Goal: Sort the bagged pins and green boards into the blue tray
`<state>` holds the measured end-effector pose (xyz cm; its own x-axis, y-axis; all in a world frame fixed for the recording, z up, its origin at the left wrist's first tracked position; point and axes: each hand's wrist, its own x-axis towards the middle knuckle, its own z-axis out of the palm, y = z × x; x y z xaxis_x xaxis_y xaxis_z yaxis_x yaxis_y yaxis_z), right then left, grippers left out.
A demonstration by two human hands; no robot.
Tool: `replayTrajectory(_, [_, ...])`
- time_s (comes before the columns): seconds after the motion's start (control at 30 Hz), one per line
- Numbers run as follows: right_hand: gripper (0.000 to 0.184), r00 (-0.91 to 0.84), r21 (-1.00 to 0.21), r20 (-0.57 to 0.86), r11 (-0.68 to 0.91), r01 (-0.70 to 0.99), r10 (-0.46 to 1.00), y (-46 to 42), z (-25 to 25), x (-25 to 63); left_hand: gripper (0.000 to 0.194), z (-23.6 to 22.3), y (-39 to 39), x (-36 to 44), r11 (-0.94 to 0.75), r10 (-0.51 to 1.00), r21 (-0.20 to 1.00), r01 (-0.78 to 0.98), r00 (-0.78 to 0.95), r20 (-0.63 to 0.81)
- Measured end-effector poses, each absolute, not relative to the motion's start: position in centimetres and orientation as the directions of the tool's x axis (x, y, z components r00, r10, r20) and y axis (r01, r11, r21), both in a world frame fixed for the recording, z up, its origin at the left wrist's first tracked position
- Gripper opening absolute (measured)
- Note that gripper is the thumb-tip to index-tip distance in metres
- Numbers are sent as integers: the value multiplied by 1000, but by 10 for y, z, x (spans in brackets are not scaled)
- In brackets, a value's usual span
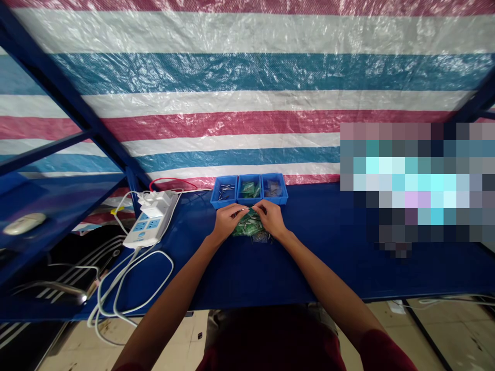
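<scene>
Both arms reach forward over a blue table (270,268). My left hand (227,219) and my right hand (272,217) meet above a small pile of green parts (247,227) with thin metal pins. The fingertips of both hands are pinched together on one small piece between them, too small to name. Just behind the hands stand three small blue bins (249,189) in a row: the left one holds metal pins, the middle one green parts, the right one darker parts.
A white power strip (149,225) with a plugged adapter and looping white cables (127,288) lies at the table's left. A striped tarp (247,93) hangs behind. A blue shelf frame (58,154) stands at the left, with a pale mouse (23,222). A blurred-out patch covers the right.
</scene>
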<state>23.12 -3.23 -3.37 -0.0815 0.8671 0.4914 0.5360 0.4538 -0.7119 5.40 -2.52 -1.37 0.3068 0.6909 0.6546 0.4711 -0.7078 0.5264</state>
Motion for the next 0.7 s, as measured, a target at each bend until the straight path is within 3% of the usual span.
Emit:
replayTrajectory(0.3, [38,-86,-684,526,481,548,846,-32,-34,231,29,-15,-22,56,-554,833,774,308,184,522])
replayTrajectory(0.47, [40,-82,-687,525,479,546,847,-33,-31,232,29,-19,-18,51,-623,777,650,435,253,576])
replayTrajectory(0.7, [40,-36,-685,560,487,541,828,-35,-29,232,26,-20,-16,51,-716,682,516,470,313,661])
